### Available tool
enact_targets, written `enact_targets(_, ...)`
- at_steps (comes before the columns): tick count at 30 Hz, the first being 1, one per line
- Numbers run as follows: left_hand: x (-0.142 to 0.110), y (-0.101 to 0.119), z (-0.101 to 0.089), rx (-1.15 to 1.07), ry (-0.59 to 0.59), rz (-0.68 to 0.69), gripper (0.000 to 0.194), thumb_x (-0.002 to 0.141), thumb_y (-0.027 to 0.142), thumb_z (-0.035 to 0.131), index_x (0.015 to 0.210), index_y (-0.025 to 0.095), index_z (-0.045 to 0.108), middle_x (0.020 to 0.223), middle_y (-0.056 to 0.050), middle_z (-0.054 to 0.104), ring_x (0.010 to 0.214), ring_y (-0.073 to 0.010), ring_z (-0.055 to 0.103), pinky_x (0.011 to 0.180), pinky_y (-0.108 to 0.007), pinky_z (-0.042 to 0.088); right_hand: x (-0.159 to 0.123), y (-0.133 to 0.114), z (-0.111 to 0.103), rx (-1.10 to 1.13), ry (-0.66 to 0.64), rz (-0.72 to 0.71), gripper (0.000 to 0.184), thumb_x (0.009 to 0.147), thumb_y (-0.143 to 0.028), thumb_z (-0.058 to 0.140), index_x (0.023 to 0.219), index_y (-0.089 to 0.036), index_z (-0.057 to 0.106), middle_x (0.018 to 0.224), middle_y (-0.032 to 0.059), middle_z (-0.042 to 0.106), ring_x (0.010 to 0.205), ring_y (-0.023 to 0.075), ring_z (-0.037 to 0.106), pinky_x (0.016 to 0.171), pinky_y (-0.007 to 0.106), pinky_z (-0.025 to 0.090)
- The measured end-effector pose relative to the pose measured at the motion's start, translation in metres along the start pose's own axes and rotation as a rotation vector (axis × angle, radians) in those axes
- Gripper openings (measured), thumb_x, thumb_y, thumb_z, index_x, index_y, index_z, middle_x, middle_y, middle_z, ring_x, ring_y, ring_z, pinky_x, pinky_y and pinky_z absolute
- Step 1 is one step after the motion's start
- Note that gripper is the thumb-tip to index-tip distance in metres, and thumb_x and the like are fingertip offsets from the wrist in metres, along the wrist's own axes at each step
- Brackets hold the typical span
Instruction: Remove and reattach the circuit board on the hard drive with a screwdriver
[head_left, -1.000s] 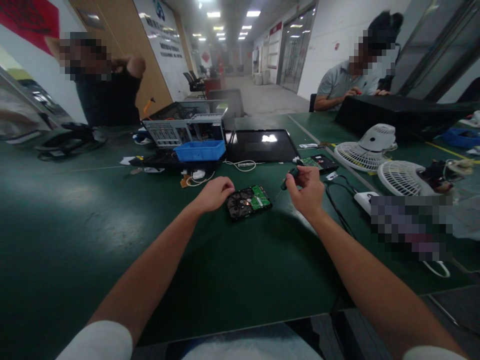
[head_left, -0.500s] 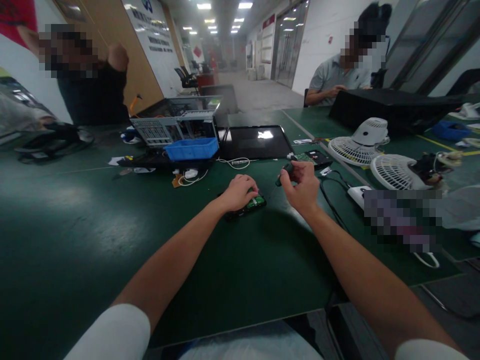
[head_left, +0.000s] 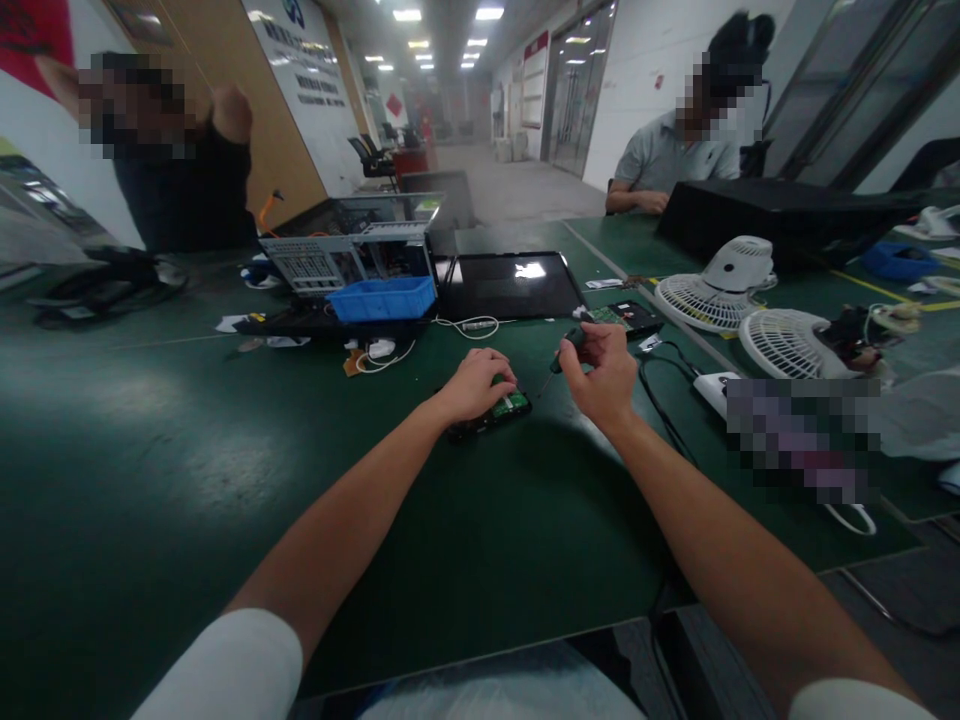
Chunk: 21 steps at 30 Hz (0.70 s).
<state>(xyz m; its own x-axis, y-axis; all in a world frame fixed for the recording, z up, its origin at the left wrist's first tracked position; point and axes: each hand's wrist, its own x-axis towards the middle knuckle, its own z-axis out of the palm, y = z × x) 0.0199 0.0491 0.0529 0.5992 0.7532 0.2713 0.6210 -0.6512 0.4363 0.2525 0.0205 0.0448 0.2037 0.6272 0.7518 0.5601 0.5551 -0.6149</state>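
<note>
While L hand, half-curled, rests on HDD (grip unclear), R hand, nearly closed, grips screwdriver.

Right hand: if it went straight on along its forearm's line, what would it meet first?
The right hand would probably meet the dark panel, beyond the screwdriver it holds; depth is unclear.

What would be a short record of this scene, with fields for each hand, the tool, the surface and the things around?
Left: left hand over the hard drive, hiding much of it
Right: right hand holding a screwdriver
Tool tip: pointing down near the drive's right end; contact unclear
Surface: green table
Farther back: blue tray, black flat panel
Right side: two white fan grilles
</note>
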Motion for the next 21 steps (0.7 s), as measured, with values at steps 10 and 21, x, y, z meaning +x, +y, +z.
enact_targets(10, -0.006, -0.004, -0.010, -0.001, 0.013, 0.038, 0.011, 0.096, 0.024, 0.065, 0.097, 0.020, 0.076, 0.115, -0.008, 0.072, 0.115, -0.0258, 0.062, 0.106, -0.046, 0.046, 0.000, -0.006, 0.000, -0.004, 0.020, 0.003, 0.035, 0.090, -0.040, 0.072, 0.116, -0.025, 0.053, 0.087, 0.0011, 0.070, 0.069, 0.0184, 0.071, 0.066, 0.035, 0.061)
enact_targets(21, -0.015, 0.002, 0.000, 0.085, -0.009, 0.029, 0.026, 0.099, 0.027, 0.061, 0.120, 0.025, 0.076, 0.131, -0.010, 0.063, 0.127, -0.0298, 0.053, 0.113, -0.052, 0.043, -0.001, -0.001, 0.001, 0.026, 0.001, 0.020, 0.037, 0.090, -0.041, 0.071, 0.117, -0.024, 0.053, 0.089, 0.0021, 0.071, 0.071, 0.0178, 0.071, 0.066, 0.033, 0.061)
